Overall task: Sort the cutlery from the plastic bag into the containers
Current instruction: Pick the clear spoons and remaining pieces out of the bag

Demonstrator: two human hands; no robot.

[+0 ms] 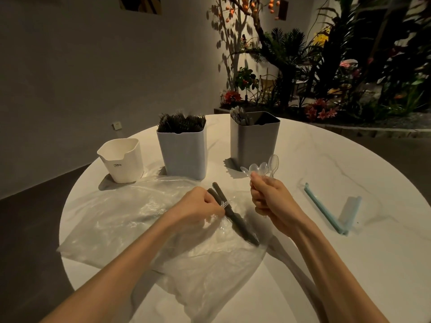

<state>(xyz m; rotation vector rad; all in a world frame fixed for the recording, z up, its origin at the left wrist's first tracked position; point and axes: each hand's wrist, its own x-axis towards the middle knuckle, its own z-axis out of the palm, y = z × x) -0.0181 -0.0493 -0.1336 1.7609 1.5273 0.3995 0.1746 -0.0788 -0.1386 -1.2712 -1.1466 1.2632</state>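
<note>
A crumpled clear plastic bag (121,220) lies flat on the round white table (338,164). My right hand (268,197) grips a bunch of clear plastic spoons (263,167), bowls pointing up, in front of the grey container. My left hand (198,206) pinches a clear piece of cutlery (225,203) beside two dark knives (233,215) that lie on the bag. At the back stand a small white cup (122,159) with nothing showing inside, a white container (184,150) full of dark forks, and a grey container (255,138) holding clear spoons.
A light blue bag-sealing clip (326,210) lies open on the table to the right. Beyond the table are a grey wall and a bed of plants and flowers (326,73). The table edge curves close on the left and right.
</note>
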